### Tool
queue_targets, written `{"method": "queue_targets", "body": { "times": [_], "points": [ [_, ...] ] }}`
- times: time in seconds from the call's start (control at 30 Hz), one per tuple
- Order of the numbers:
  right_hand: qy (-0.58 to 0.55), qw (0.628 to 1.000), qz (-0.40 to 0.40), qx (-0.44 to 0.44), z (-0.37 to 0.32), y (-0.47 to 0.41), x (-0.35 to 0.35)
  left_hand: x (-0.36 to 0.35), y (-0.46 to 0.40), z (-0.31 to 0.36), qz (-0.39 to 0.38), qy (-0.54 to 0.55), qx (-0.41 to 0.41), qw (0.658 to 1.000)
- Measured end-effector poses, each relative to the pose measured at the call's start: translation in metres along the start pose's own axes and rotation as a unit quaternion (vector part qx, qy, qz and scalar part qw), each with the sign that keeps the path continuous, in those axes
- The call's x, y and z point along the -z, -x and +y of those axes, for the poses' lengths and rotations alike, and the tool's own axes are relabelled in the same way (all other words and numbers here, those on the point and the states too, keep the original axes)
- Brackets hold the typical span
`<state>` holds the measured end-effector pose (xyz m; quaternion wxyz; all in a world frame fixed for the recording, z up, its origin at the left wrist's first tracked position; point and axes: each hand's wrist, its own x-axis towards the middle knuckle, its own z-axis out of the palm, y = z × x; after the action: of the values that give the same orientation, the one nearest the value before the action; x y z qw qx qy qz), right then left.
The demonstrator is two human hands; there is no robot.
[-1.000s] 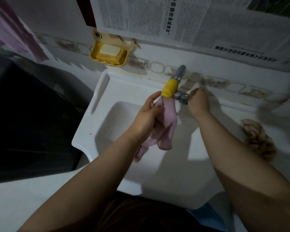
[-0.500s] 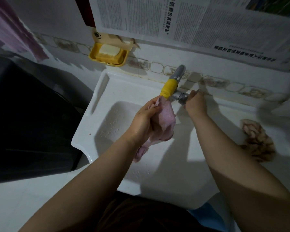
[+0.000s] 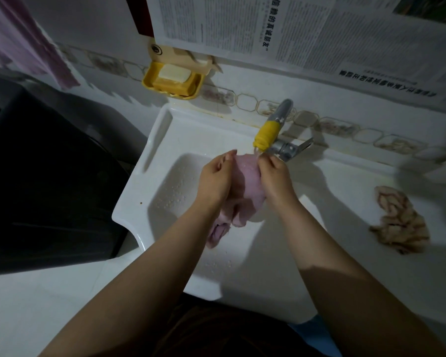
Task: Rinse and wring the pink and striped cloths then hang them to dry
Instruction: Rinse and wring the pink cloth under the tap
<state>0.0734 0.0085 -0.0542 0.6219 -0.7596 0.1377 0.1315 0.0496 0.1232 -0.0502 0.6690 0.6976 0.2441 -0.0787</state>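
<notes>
My right hand [image 3: 274,177] has left the tap handle [image 3: 298,148] at one o'clock and now joins my left hand [image 3: 216,181], both hands gripping the pink cloth [image 3: 247,186] under running water, so rinsing begins

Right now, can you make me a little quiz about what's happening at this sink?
1. True or false: both hands hold the pink cloth under the tap.
2. Where is the striped cloth? A) bunched on the counter right of the basin B) in the yellow soap dish C) hanging on the wall
3. Fill in: the soap dish on the wall is coloured ____.

Key
1. True: the left hand and right hand both grip it beneath the spout.
2. A
3. Yellow
</notes>
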Motion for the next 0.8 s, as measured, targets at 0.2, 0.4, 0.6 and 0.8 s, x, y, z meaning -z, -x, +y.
{"method": "queue_targets", "body": {
  "times": [0.2,0.4,0.6,0.8],
  "points": [
    [0.188,0.981,0.005,0.045,-0.002,-0.001,-0.019,-0.026,0.007,0.008,-0.034,0.072,0.160,0.984],
    [0.234,0.968,0.019,0.090,-0.006,0.000,-0.025,-0.022,0.000,0.020,-0.034,-0.008,0.107,0.994],
    [0.217,0.975,0.020,0.048,-0.011,-0.013,-0.014,-0.023,-0.001,0.016,-0.031,-0.074,0.067,0.995],
    [0.170,0.985,0.020,0.013,-0.010,-0.016,-0.010,-0.029,-0.002,0.011,-0.048,-0.054,0.048,0.996]
  ]
}}
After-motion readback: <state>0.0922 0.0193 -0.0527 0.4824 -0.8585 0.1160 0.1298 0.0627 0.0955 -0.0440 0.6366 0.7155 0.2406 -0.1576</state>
